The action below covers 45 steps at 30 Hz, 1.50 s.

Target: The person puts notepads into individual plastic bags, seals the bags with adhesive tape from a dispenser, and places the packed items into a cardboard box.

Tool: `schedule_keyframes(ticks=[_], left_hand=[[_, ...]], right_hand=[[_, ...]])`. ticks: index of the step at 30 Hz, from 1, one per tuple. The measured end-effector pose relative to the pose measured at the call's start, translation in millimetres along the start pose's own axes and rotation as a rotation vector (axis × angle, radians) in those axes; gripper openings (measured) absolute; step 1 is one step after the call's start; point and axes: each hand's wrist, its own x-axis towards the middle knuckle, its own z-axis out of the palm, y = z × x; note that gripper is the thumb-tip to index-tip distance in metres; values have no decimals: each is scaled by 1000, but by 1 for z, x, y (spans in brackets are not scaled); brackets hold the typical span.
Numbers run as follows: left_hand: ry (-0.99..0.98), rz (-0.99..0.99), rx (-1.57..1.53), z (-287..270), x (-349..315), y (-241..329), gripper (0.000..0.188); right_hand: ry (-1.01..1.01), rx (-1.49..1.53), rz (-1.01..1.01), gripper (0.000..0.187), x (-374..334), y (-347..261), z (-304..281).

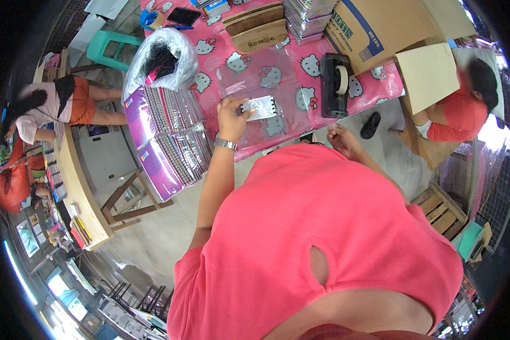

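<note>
A small white spiral notepad (pixel 260 108) in a clear plastic sleeve lies near the table's front edge. My left hand (pixel 232 117) grips its left end between thumb and fingers. Beneath it spreads a clear plastic sheet (pixel 238 85) on the pink patterned tablecloth (pixel 368 101). My right hand (pixel 344 141) hangs just off the front edge, fingers curled in, with nothing visible in it. Past that hand stands a black tape dispenser (pixel 335 85) with a roll of clear tape.
Purple-wrapped stacks of spiral notebooks (pixel 167 133) sit left, below a plastic bag (pixel 181 54) with black contents. Behind are a cardboard holder (pixel 258 35), more stacked notebooks (pixel 306 20) and a large carton (pixel 379 28). One person (pixel 459 113) sits at right; another (pixel 54 105) stands at left.
</note>
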Motion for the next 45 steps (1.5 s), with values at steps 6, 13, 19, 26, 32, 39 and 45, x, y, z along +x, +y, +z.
schedule_keyframes(ticks=[6,13,19,26,32,39,45], left_hand=[[46,-52,-13,4,-4,2,35],[43,-112,6,4,-2,4,30],[44,-181,-104,3,-5,17,32],[84,-90,-152,19,-24,14,35],[87,-332,-544,30,-33,6,55],[310,-553,-1099,-17,34,83,66],[81,-228,-1078,-28,56,105,66]], right_hand=[[-716,-508,176,12,41,-30,142],[-1185,-1909,-512,45,104,-49,279],[-1131,-2183,-116,55,145,-40,278],[-750,-1509,-84,24,168,-18,184],[-785,-1788,-678,88,96,3,146],[-656,-1486,-1147,64,3,-97,227],[-187,-1079,-1866,66,-151,-271,254]])
